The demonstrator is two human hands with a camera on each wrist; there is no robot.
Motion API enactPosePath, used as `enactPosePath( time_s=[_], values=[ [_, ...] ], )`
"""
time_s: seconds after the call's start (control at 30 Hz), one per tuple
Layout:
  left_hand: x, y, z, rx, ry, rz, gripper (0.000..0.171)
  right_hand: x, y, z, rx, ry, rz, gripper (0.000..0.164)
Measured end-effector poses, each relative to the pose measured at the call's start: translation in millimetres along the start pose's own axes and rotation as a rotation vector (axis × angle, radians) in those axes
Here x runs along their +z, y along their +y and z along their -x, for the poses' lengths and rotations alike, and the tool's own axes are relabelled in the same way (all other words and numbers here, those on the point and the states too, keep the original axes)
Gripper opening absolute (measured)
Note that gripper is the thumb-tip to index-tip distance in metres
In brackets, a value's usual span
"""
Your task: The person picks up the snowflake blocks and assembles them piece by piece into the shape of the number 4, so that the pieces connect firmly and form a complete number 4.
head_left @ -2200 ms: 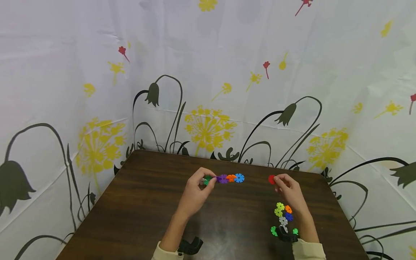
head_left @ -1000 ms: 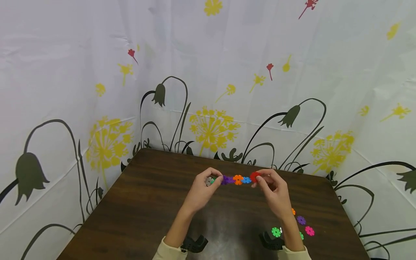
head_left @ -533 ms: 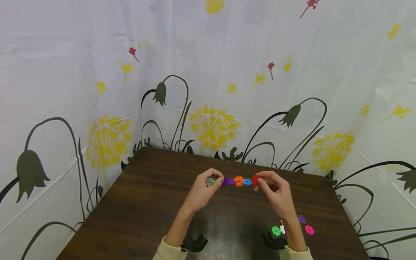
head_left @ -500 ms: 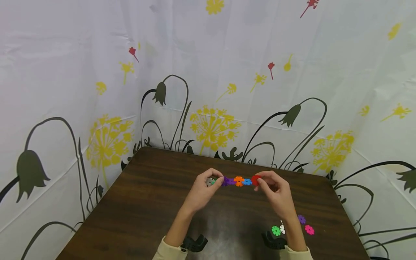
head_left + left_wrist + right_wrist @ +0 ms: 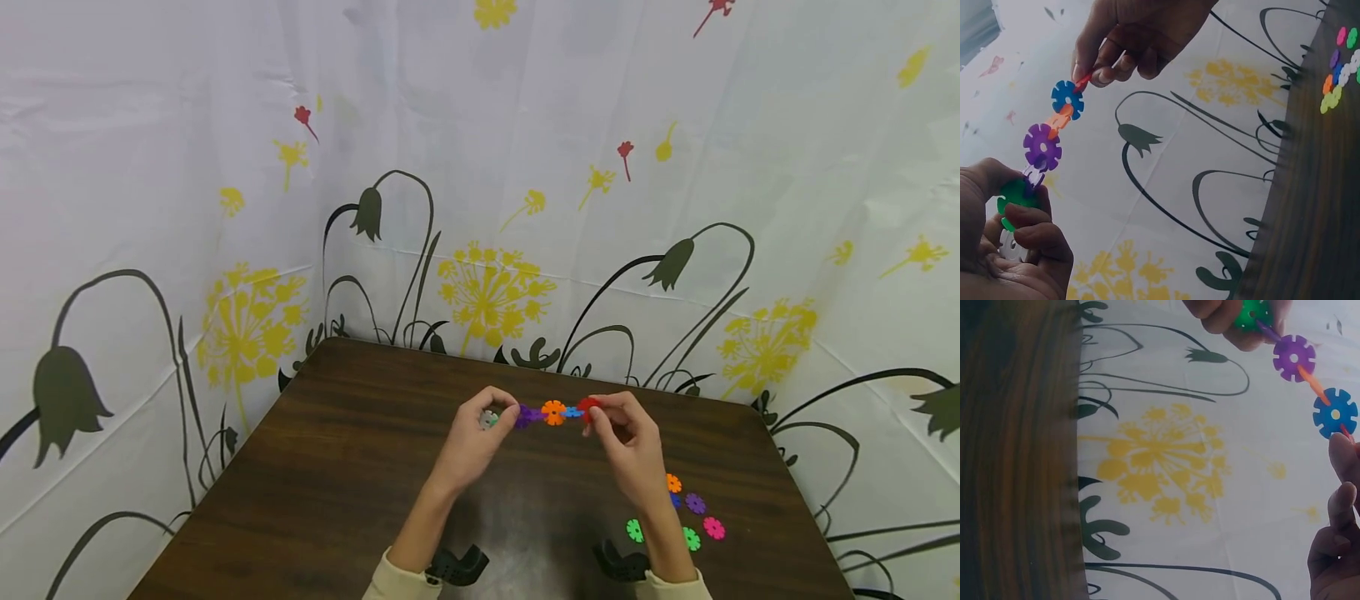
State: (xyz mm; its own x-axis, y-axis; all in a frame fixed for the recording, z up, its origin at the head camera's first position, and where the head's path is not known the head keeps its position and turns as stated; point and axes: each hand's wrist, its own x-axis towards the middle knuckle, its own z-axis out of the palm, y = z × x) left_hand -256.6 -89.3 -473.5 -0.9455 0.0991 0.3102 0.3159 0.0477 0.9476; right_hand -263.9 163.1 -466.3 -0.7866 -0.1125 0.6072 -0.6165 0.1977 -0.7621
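Observation:
A chain of interlocking snowflake discs spans my two hands above the table in the head view. My left hand (image 5: 468,450) pinches its left part, around the green disc (image 5: 1016,192); a whitish disc (image 5: 1012,247) sits partly behind the fingers. To the right follow two purple discs (image 5: 1036,142), an orange disc (image 5: 553,412) and a blue disc (image 5: 1325,415). My right hand (image 5: 632,442) pinches a red disc (image 5: 587,407) between thumb and fingers. The red disc's edge meets the blue one; how deep it is slotted is hard to tell.
Loose discs lie on the dark wooden table (image 5: 337,467) at the right, among them an orange disc (image 5: 673,482), a purple disc (image 5: 695,503) and a pink disc (image 5: 714,527). My right forearm covers part of them. A patterned curtain (image 5: 420,100) hangs behind.
My right hand has moved left, bringing the red disc from apart on the right to the chain's blue end. Since half a second ago, the chain has turned slightly and both hands have barely shifted.

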Motion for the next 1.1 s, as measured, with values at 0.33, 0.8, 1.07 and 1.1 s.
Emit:
enactPosePath(
  time_s=[0.33,0.8,1.07,1.1],
  values=[
    [-1.0,-3.3,-1.5,-0.030,-0.346,0.030,0.046,-5,-2,-10,0.028,0.086,0.006,0.019],
    [5.0,-13.4,-2.3,-0.060,-0.651,-0.313,0.012,-4,-18,-20,0.065,-0.103,0.041,0.024],
    [1.0,-13.1,-3.6,-0.097,-0.617,-0.221,0.014,-17,-12,-13,0.119,-0.158,0.070,0.031],
    [-0.4,-13.4,-4.5,-0.091,-0.602,-0.214,0.014,-20,-8,-10,0.146,-0.161,0.077,0.031]
  ],
)
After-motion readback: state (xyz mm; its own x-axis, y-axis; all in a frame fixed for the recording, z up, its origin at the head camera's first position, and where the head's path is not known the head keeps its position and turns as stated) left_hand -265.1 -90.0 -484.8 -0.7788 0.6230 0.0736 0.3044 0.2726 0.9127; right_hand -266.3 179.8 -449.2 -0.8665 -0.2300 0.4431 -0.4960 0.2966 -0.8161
